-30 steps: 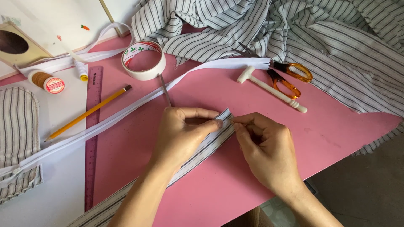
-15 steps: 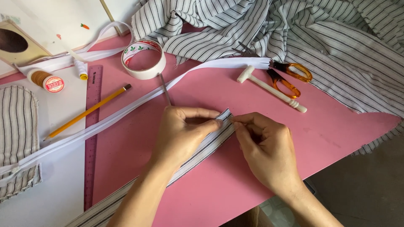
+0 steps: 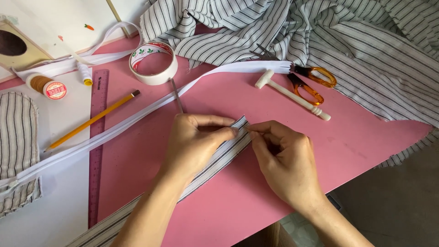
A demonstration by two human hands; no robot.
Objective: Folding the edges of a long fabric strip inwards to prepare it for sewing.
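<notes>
Strip (image 3: 215,160) end pinched between both hands, flat on pink tabletop (image 3: 366,151) | left hand (image 3: 194,144) pressing fold, right hand (image 3: 286,162) nipping tip | unchanged over last second, hands holding steady | scissors (image 3: 311,82) beyond right hand, tape roll (image 3: 153,62) beyond left

Bare pink table (image 3: 366,142) right of hands; white tape (image 3: 137,116), pencil (image 3: 91,121), ruler (image 3: 97,151) crowd left.

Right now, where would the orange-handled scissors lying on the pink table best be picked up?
Probably by the two orange handle loops, coming from the near right. They lie bare on the pink table, while the blades run up-left under the striped grey-and-white fabric, and the white T-shaped tool crowds the left.
</notes>
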